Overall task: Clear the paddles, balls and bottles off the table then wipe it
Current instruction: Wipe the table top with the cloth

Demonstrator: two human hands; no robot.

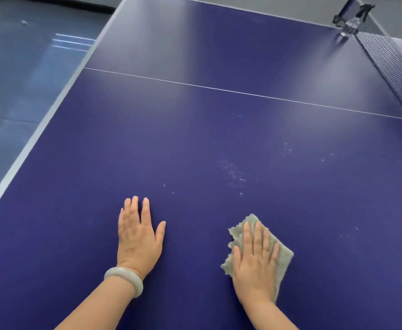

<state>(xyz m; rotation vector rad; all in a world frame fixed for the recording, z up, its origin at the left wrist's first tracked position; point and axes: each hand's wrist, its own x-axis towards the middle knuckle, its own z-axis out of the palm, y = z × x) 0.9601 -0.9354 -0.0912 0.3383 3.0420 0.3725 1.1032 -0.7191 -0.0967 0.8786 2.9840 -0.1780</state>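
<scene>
- Wiping is the step in hand: nothing left to clear shows on the blue table, so the clearing looks done as far as this view reaches.
- Your right hand presses flat on a grey-green cloth low in the frame, its fingers straight and spread, curled round nothing.
- Your left hand, a pale bangle on its wrist, rests flat on the bare surface near the cloth, fingers straight, holding nothing.
- Pale specks lie ahead of the cloth, toward the net. The next move likely calls for pushing the cloth forward through them with even pressure.
- The table's near edge, right side and far half are cut off. You cannot tell dust from droplets.
</scene>
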